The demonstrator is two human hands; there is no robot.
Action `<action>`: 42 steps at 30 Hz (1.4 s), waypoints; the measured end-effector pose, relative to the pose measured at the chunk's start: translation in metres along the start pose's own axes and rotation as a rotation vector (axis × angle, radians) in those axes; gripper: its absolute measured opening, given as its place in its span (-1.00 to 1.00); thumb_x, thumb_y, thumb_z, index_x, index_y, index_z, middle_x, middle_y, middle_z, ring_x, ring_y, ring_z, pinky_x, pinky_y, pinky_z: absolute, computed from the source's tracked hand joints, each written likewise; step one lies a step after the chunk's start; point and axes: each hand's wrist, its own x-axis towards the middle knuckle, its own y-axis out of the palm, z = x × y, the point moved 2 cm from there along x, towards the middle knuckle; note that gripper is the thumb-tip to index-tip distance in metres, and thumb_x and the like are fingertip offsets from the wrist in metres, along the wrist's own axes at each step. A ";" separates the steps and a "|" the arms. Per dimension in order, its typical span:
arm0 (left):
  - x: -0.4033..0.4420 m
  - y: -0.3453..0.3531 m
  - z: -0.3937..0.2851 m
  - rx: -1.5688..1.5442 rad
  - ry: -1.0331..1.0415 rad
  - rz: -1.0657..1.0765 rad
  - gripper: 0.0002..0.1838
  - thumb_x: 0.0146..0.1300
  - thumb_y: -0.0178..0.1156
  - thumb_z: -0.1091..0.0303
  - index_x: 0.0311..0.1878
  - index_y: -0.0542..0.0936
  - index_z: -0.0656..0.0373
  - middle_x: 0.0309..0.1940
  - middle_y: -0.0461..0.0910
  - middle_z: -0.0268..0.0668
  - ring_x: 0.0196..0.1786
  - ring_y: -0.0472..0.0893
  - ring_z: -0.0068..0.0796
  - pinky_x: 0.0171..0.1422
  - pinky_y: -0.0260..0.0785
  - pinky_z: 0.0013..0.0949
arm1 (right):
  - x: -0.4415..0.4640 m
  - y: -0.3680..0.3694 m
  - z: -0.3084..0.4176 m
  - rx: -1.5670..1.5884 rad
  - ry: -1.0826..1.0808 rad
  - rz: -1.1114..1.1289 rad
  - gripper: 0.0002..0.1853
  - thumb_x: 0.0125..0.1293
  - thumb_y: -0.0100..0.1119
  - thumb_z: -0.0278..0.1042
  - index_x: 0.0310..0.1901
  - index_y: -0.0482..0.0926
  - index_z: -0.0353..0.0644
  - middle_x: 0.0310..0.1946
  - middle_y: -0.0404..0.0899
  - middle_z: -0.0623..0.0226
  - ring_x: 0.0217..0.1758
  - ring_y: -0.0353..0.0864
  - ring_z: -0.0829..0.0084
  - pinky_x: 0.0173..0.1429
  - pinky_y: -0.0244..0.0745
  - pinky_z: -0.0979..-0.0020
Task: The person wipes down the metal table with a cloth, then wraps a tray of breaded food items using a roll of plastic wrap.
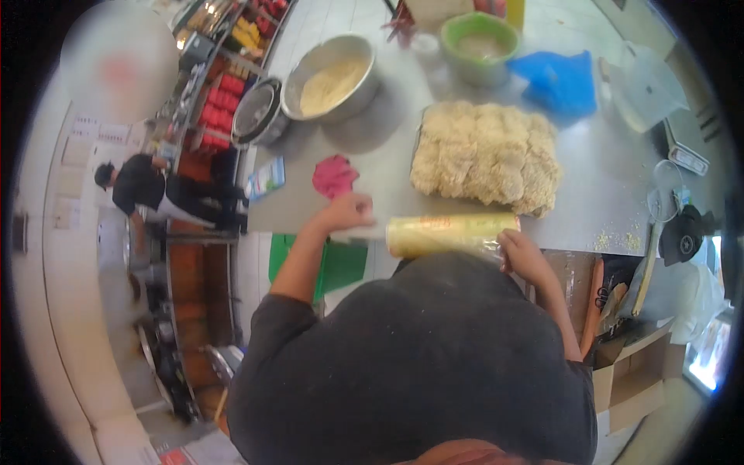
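Note:
A yellow roll of plastic wrap (446,235) lies sideways at the near table edge, against the dark shirt. My right hand (521,254) is closed at the roll's right end, with clear film by its fingers. Off the roll's left end, my left hand (350,211) is raised with curled fingers; a pale blurred streak runs beside it, and what it pinches is hard to make out. Just beyond the roll sits a tray-sized heap of crumb-coated pieces (488,155). A crumpled pink cloth (335,177) lies past my left hand.
Across the metal table (380,167) stand a large metal bowl of crumbs (291,99), a green bowl (457,54), a blue plastic bag (570,85) and a clear container (647,89). Crumbs litter the right edge. At the left, another person (147,186) stands near shelves.

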 end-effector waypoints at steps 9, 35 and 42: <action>-0.065 -0.105 0.044 -0.167 -0.255 -0.890 -0.74 0.41 0.31 0.19 -0.23 0.75 0.21 -0.49 0.55 -0.51 -0.40 0.42 -0.66 -0.27 0.33 -0.39 | 0.005 -0.017 -0.014 -0.026 -0.004 -0.069 -0.65 0.70 -0.04 -0.10 -0.21 0.50 -0.18 -0.57 0.42 0.45 -0.57 0.47 0.58 -0.48 0.44 0.43; 0.041 0.090 -0.077 0.209 0.197 0.027 -0.71 0.30 0.42 0.04 -0.20 0.69 0.07 -0.08 0.72 -0.25 -0.04 0.70 -0.20 0.03 0.51 -0.17 | -0.049 -0.002 0.040 0.027 -0.544 -0.169 -0.62 0.72 -0.07 -0.17 -0.09 0.64 -0.31 -0.17 0.77 0.28 -0.33 0.61 0.59 -0.15 0.60 0.46; 0.014 0.043 -0.073 0.092 0.119 -0.038 -0.75 0.27 0.48 0.16 -0.30 0.67 0.13 -0.31 0.72 -0.27 -0.21 0.66 -0.37 -0.05 0.48 -0.25 | -0.057 -0.004 0.041 0.054 -0.541 -0.231 -0.66 0.71 -0.06 -0.20 -0.06 0.60 -0.31 -0.24 0.76 0.27 -0.36 0.67 0.55 -0.17 0.69 0.42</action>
